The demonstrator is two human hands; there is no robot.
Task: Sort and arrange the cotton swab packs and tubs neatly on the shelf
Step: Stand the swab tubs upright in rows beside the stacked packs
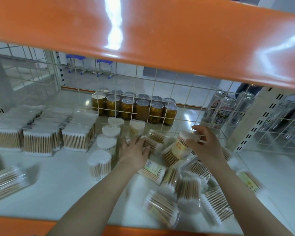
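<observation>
The white shelf (58, 184) carries stacked swab packs (39, 142) at left, upright tubs (106, 144) mid-shelf, loose packs (187, 188) jumbled right, gold cans (134, 108) behind.

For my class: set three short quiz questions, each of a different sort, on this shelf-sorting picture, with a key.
1. True or false: the right hand holds a tub of swabs.
2. Behind the wire grid, the gold cans stand: A) in neat rows B) tipped over C) stacked in a pyramid.
3. Fill in: the neat rows of swab packs stand to the ___ of the upright tubs.

Key: 1 true; 2 A; 3 left.
</observation>
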